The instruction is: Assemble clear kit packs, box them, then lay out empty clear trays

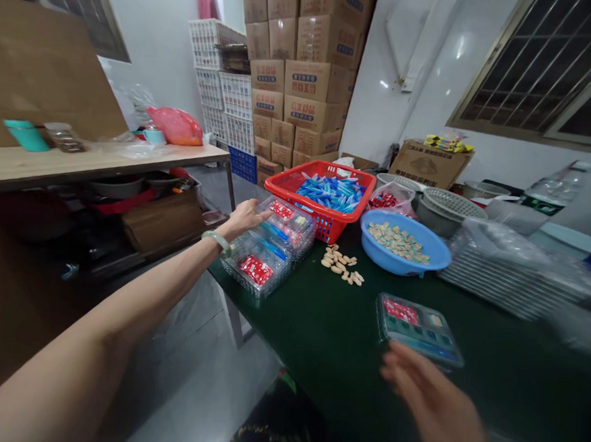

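Left hand (246,216) open, flat on stacked clear packs (268,253) at table (329,330) edge | right hand (434,403) open, blurred, just short of filled clear tray (419,327) | red basket (331,228) holding blue sachets (330,191) | blue bowl (397,264) holding small pieces (399,242)

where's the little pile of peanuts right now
In the head view, near centre, the small pile of pale peanuts lies on the dark green table, between the stacked clear plastic trays and the round blue plastic bowl.
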